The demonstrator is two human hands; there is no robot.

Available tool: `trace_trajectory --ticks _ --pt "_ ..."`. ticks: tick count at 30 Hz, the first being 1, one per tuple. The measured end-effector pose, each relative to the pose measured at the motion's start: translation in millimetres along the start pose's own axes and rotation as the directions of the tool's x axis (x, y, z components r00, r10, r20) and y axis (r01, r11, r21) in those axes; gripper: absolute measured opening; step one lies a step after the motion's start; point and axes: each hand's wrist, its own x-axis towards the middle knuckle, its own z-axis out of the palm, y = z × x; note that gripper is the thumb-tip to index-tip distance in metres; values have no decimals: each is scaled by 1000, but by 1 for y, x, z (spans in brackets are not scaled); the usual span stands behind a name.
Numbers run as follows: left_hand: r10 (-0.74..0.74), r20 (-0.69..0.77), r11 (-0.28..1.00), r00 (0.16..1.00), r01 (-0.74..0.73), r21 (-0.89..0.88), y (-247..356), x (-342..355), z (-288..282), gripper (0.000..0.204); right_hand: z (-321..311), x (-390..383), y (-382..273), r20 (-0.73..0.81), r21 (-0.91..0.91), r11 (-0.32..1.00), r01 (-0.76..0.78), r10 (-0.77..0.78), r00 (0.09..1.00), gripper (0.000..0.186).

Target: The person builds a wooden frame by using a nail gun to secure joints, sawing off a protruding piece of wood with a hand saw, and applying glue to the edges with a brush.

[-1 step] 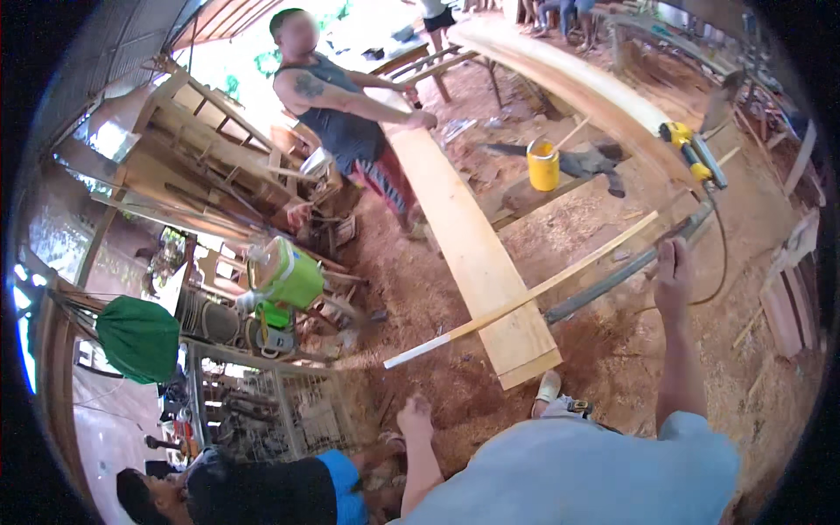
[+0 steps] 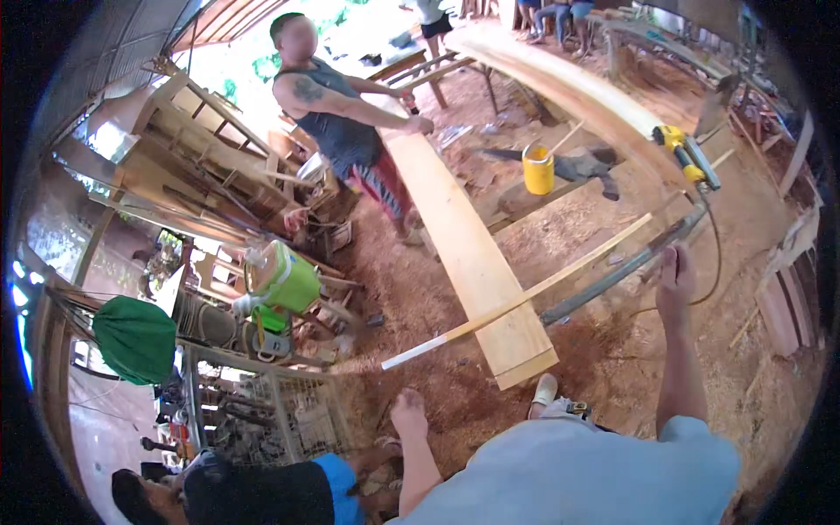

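Note:
My left hand is raised with its fingers curled in, and nothing shows in it. It hangs apart from the near end of a long pale plank. My right hand has its fingers folded together, with nothing visible in them, close to the far end of a long grey bar. A thin wooden strip lies across the plank near its end, its tip white. Behind the plank, a co-worker in a dark sleeveless top has both hands at its far end.
A yellow power tool with a cord rests by a long curved board. A yellow pot with a stick stands beyond the strip. Another person is low at the left, near a green and white tub. Shavings cover the floor.
The whole view has shifted very slightly. Both my hands keep nearly the same pose, and the plank, strip and bar stay in the same arrangement.

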Motion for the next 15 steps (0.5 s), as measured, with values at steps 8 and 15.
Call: trace_trajectory --ticks 8,15 --pt "296 188 880 937 -190 -435 19 30 66 30 -120 -97 -25 -154 -355 935 -7 -51 987 14" --pt "408 71 859 910 -357 -368 18 0 87 25 -183 -113 -35 -283 -501 837 -219 81 956 20"
